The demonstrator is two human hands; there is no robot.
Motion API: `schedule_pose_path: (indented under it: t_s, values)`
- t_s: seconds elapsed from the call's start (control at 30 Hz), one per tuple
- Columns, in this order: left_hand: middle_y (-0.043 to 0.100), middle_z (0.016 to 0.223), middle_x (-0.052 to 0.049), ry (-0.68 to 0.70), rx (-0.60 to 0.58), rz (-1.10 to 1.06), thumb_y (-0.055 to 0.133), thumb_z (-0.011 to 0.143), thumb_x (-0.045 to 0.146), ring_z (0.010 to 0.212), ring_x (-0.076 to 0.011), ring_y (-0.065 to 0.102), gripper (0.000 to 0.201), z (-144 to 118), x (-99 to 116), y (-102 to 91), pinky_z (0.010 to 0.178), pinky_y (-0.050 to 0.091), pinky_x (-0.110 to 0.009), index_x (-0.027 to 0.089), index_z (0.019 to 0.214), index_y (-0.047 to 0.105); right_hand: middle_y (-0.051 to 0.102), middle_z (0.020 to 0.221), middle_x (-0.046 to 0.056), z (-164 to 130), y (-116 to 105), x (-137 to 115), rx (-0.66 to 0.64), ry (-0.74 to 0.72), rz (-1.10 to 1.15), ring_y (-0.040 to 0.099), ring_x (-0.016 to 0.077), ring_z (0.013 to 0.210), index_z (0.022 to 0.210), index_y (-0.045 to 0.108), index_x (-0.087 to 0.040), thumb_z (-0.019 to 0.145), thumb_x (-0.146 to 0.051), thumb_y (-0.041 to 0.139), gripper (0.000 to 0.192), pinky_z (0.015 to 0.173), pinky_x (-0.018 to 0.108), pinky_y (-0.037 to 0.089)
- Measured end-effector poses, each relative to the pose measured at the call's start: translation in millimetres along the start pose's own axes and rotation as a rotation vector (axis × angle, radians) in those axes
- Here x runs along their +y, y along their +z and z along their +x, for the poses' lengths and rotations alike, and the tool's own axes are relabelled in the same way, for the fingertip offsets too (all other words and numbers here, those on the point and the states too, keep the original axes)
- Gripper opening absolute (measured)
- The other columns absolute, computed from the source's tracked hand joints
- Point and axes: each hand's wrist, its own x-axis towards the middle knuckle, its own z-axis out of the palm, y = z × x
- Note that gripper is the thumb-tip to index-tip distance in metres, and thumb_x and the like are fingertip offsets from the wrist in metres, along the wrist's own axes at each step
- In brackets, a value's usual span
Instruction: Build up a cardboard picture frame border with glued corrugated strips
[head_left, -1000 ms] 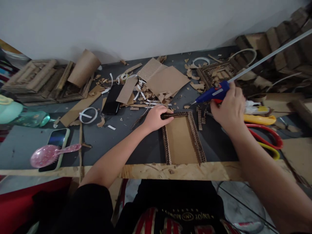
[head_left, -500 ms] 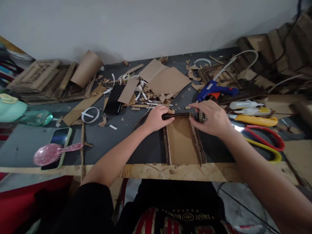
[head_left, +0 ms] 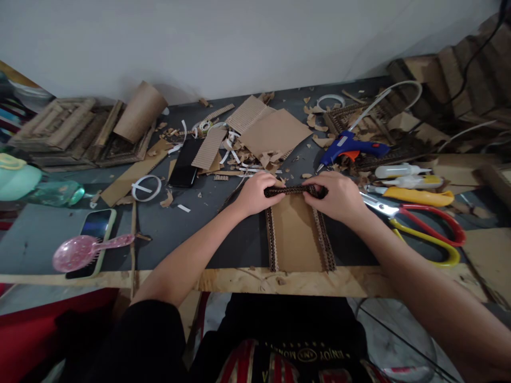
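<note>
Pressing from both ends, the left hand (head_left: 253,194) and right hand (head_left: 339,198) pinch the corrugated strip (head_left: 294,190) down along the far edge of the cardboard frame (head_left: 297,234), which lies near the bench's (head_left: 223,239) front edge, within easy reach; the glue gun (head_left: 351,148) lies parked just beyond.

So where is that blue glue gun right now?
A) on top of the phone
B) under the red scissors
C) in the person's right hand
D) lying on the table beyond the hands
D: the blue glue gun lies on the table beyond the right hand, which rests with the left hand on the corrugated strip.
</note>
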Motion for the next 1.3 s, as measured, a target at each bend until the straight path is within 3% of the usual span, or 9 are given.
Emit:
schedule_pose_path:
  t_s: [0.53,1.1,1.3]
  values:
    - [0.073,0.091,-0.006,-0.017,0.006,0.028,0.073,0.086,0.028,0.094,-0.0225,0.066,0.012,0,0,2.3,0.087,0.053,-0.038,0.018,0.093,0.074,0.066,0.077,0.004,1,2,-4,-0.059,0.112,0.071,0.062,0.0183,0.072,0.094,0.079,-0.019,0.081,-0.027,0.064,0.021,0.067,0.030,0.045]
    - [0.073,0.091,-0.008,0.005,0.018,0.007,0.069,0.088,0.031,0.093,-0.0235,0.066,0.015,-1,-1,2.9,0.087,0.053,-0.039,0.018,0.093,0.074,0.066,0.076,0.005,-2,6,-3,-0.002,0.021,0.035,0.063,0.0189,0.071,0.095,0.078,-0.018,0.083,-0.029,0.061,0.023,0.065,0.031,0.047]
    - [0.075,0.099,-0.008,-0.012,0.000,-0.023,0.069,0.088,0.036,0.098,-0.0244,0.067,0.022,-2,-2,-9.5,0.091,0.053,-0.042,0.020,0.101,0.074,0.065,0.075,0.004,-3,6,-1,0.014,-0.006,0.033,0.063,0.0184,0.070,0.094,0.077,-0.017,0.083,-0.027,0.061,0.022,0.066,0.031,0.048]
